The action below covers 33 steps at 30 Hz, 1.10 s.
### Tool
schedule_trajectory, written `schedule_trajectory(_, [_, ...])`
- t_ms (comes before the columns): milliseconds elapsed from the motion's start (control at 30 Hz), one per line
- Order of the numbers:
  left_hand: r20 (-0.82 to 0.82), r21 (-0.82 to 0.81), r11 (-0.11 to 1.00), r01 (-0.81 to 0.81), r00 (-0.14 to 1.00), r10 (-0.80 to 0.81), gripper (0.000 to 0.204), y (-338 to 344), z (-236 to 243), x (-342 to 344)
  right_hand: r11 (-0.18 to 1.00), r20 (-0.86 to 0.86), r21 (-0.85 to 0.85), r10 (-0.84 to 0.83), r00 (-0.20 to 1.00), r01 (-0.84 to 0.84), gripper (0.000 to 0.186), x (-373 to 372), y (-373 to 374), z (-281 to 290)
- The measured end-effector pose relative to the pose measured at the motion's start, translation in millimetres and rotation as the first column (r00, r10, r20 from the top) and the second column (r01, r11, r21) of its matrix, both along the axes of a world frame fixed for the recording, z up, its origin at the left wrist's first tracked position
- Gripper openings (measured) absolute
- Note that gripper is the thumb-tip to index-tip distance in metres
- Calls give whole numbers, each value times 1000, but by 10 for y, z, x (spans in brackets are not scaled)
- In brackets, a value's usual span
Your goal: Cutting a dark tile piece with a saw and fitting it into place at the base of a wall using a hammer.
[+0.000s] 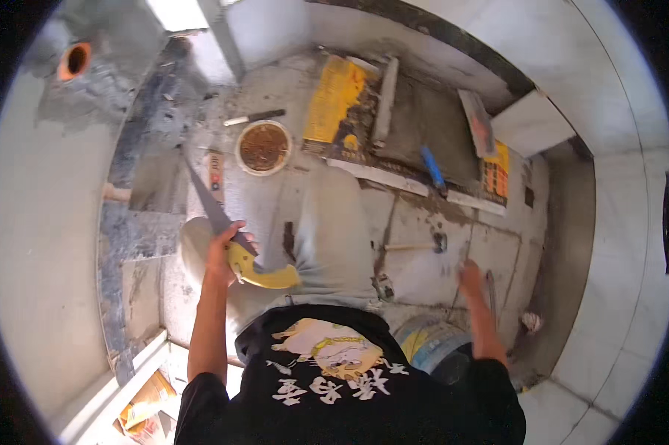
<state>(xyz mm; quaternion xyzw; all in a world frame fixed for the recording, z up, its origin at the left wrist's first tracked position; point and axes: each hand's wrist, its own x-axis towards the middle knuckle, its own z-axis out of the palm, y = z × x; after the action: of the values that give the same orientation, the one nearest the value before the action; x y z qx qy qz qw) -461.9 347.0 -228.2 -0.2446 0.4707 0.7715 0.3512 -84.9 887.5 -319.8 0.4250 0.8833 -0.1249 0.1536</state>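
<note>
My left hand (pixel 229 256) is closed around a handsaw, fingers near where the grey blade (pixel 210 204) meets the yellow handle (pixel 264 277). The saw lies across my left thigh, its tip pointing forward and left. Over the floor to the right is my right hand (pixel 469 278), blurred and seen end-on, so its fingers do not show clearly. Beside it rests a thin bent metal bar (pixel 490 293). Slightly forward of that hand lies a hammer (pixel 412 246) with a pale wooden handle and dark head.
Ahead stands a white tub (pixel 264 147) of brown material, with a black-handled tool (pixel 264 116) behind it. Yellow-and-black cardboard (pixel 334 100) bears a mortar-grey slab (pixel 431 122) and a blue-handled tool (pixel 433 167). A bucket (pixel 420 341) stands by my right side. Walls enclose both sides.
</note>
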Motion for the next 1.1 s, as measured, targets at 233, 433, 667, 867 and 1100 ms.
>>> schedule_trajectory(233, [-13,-16,1000,11,1000,-11,31,2,39,94,728,-262,-241,589,765,-642,53,-2014,-1693,-1657])
schedule_trajectory(433, [-85,-125,964,-236,970,226,27,-557,369,323,486,-342,-135,795,500,-864,33,-2291,-2108,-1720])
schedule_trajectory(667, [-124,-129,944,-303,949,288,27,-739,482,337,658,-386,-38,684,618,-752,15,-2266,-1177,-1559])
schedule_trajectory(867, [-111,-90,927,-365,928,355,33,-474,649,247,952,-576,45,273,771,-304,27,-2567,-682,-1076])
schedule_trajectory(1100, [-388,-160,980,-117,921,46,42,500,718,-133,489,-747,-284,426,510,-825,60,-3370,-2049,1370])
